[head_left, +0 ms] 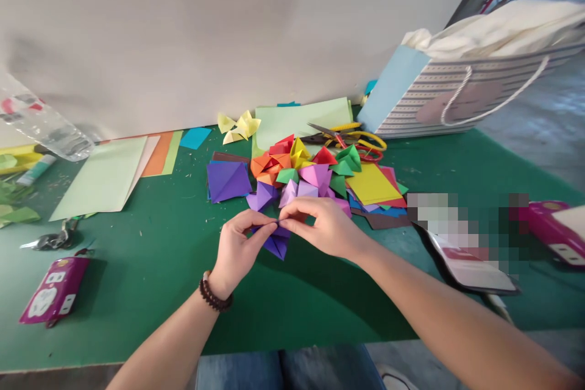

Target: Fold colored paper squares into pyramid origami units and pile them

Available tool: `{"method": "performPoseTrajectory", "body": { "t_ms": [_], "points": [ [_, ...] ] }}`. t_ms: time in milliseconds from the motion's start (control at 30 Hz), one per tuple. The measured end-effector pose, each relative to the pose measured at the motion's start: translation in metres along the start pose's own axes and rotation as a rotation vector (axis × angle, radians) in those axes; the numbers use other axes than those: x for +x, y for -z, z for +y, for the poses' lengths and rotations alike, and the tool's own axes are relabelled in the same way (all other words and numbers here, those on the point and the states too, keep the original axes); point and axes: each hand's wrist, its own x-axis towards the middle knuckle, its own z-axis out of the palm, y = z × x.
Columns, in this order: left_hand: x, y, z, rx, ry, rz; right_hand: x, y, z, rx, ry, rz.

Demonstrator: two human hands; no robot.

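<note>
My left hand [240, 250] and my right hand [322, 228] meet at the table's middle, both pinching a purple folded paper piece [276, 244] between fingertips. The fingers hide its upper part. Just beyond my hands lies a heap of folded origami units [297, 173] in orange, red, green, pink and lilac. A larger purple folded square [228, 180] rests at the heap's left, and a yellow paper sheet [371, 184] tops a stack of coloured sheets on its right. A beaded bracelet [214, 292] circles my left wrist.
A green cutting mat [137, 280] covers the table. Yellow-handled scissors [356, 141] lie behind the heap, with pale yellow folded units [237, 127] nearby. A striped bag [457, 94] stands back right, a magenta packet [55, 289] front left, and pale green sheets [98, 180] left.
</note>
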Motion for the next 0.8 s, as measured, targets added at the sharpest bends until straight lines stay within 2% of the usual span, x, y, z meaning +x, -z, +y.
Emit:
{"method": "performPoseTrajectory", "body": {
  "t_ms": [133,200,300,400,500,700,800],
  "points": [
    [0.001,0.001,-0.001,-0.009,0.053,-0.019,0.0,-0.005,0.001,0.027,0.008,-0.003],
    [0.001,0.0,-0.001,-0.046,0.113,0.001,0.0,-0.007,0.002,0.056,-0.024,-0.007],
    [0.001,-0.003,0.001,-0.086,0.181,0.052,0.0,-0.008,0.003,0.065,-0.063,0.054],
    [0.0,-0.002,0.002,-0.025,0.155,0.058,0.0,-0.009,0.003,0.053,-0.074,0.119],
    [-0.001,-0.001,0.001,0.031,0.108,0.067,0.0,-0.011,0.004,0.066,-0.098,0.123],
    [-0.001,-0.005,0.0,0.049,0.079,0.159,0.0,-0.018,0.002,0.109,-0.124,0.073],
    [-0.004,-0.008,0.001,0.029,0.053,0.163,0.0,-0.02,0.001,0.049,-0.127,0.114]
  ]
}}
